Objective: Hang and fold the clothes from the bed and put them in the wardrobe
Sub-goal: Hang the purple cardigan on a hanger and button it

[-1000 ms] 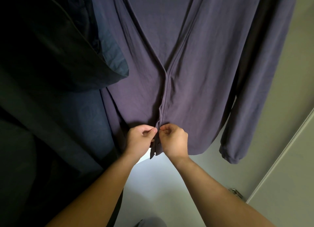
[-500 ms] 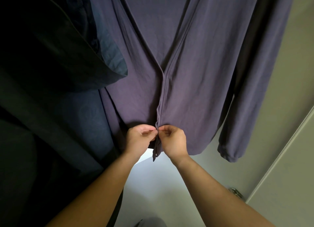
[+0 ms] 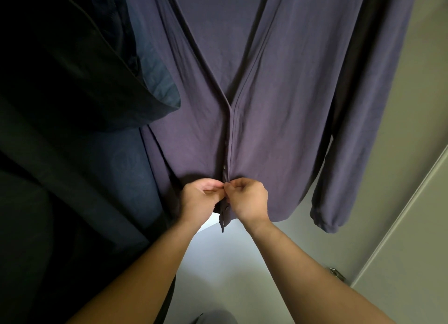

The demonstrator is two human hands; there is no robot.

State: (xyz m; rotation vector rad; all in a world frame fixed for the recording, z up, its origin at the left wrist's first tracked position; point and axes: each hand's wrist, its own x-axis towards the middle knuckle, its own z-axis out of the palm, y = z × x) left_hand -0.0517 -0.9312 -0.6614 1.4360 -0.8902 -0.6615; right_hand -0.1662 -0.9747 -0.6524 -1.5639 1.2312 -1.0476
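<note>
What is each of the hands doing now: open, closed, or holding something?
Left hand: closed, pinching the front edge of the purple cardigan near the hem.
Right hand: closed, pinching the facing front edge.

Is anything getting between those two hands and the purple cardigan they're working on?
Nothing visible does. The left hand and the right hand both pinch the front edges of the purple cardigan near its hem, with their fingertips meeting at the button strip. A dark garment hangs to the left, apart from the hands.

No readable text, label or number shows anywhere.
</note>
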